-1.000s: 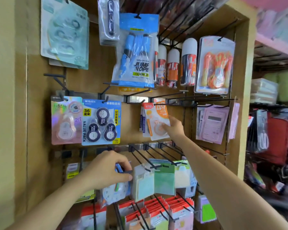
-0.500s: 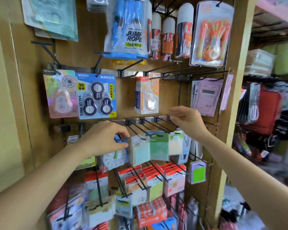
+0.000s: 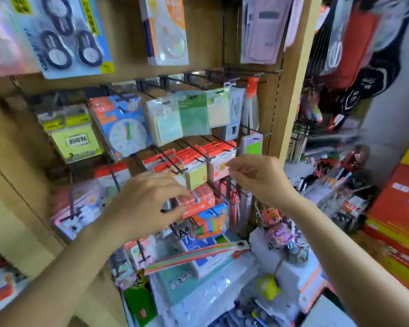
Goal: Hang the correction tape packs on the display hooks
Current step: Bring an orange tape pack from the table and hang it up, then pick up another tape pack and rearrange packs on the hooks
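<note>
Head view: a wooden display board [image 3: 206, 43] is holding crowded stationery, with a clock card [image 3: 125, 131] hanging mid-board. Up and left of the clock card, a blue correction tape pack [image 3: 66, 36] is hanging upright; up and right of it, an orange-and-white correction tape pack [image 3: 165, 31] is hanging likewise. Below and right of the clock card, the left hand [image 3: 147, 204] is curling its fingers [image 3: 175, 191] against red packs [image 3: 198, 200]; whether they are pinching one, I cannot tell. Further right, the right hand [image 3: 257, 178] is hovering, fingers loosely curled, apparently empty. Both tape packs are lying well above the hands, long axes vertical, the left hand seeming nearer the blue one.
</note>
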